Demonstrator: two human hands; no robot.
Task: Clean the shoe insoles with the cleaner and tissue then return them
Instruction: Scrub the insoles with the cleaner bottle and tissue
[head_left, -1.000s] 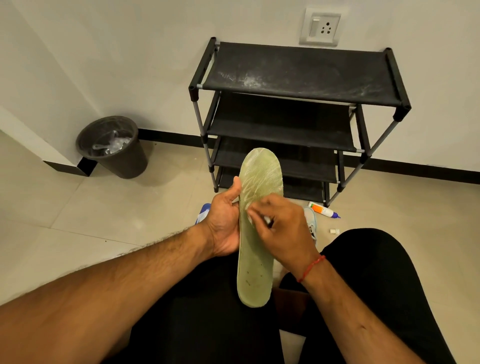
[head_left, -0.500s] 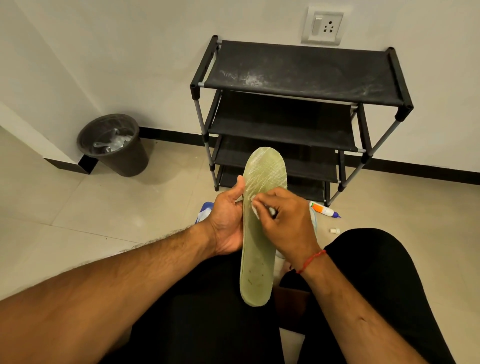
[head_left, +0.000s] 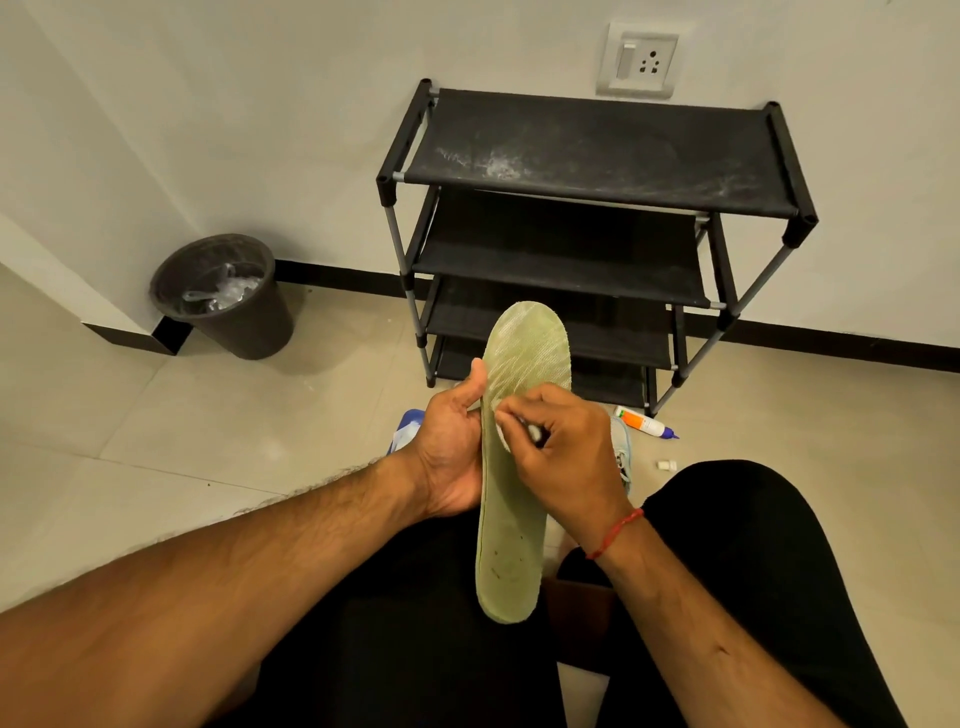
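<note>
Over tiled floor (head_left: 156, 441), left grip (head_left: 447, 452) clasps insole (head_left: 511, 561), right grip (head_left: 561, 447) seemingly pinches tissue (head_left: 503, 434).

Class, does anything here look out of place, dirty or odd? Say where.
Whitish dusty smears mark the rack's top shelf, left side. The cleaner bottle lies flat on the floor, a small white piece loose beside it.

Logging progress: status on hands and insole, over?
Left hand grips insole by its edge. Right hand pinches tissue against insole's middle. Nothing blocks the wiping.
</note>
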